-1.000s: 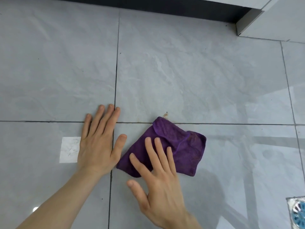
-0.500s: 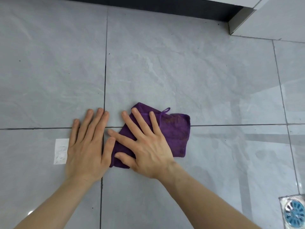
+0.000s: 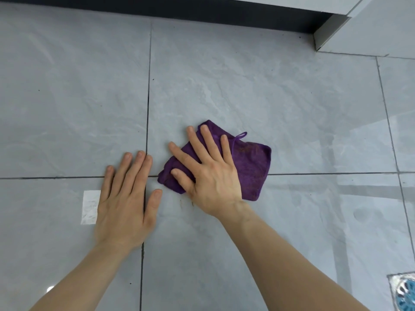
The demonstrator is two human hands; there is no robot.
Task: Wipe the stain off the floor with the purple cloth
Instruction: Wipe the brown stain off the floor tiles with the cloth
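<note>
The purple cloth (image 3: 251, 167) lies folded on the grey tile floor, across a grout line. My right hand (image 3: 208, 173) presses flat on its left half, fingers spread, thumb on the cloth's left edge. A small loop sticks out at the cloth's far edge. Thin brown stain marks (image 3: 181, 203) show on the tile just below the cloth, near my right wrist. My left hand (image 3: 125, 198) rests palm down on the floor to the left of the cloth, holding nothing, with a small gap between its thumb and the cloth.
A dark plinth (image 3: 202, 10) runs along the top, with a light cabinet corner (image 3: 332, 30) at the upper right. A metal floor drain (image 3: 404, 292) sits at the bottom right. A white patch (image 3: 90, 207) lies on the tile beside my left hand.
My right hand came down onto the cloth and pushed it away from me across the grout line. The brown marks now show below the cloth. My left hand stayed flat.
</note>
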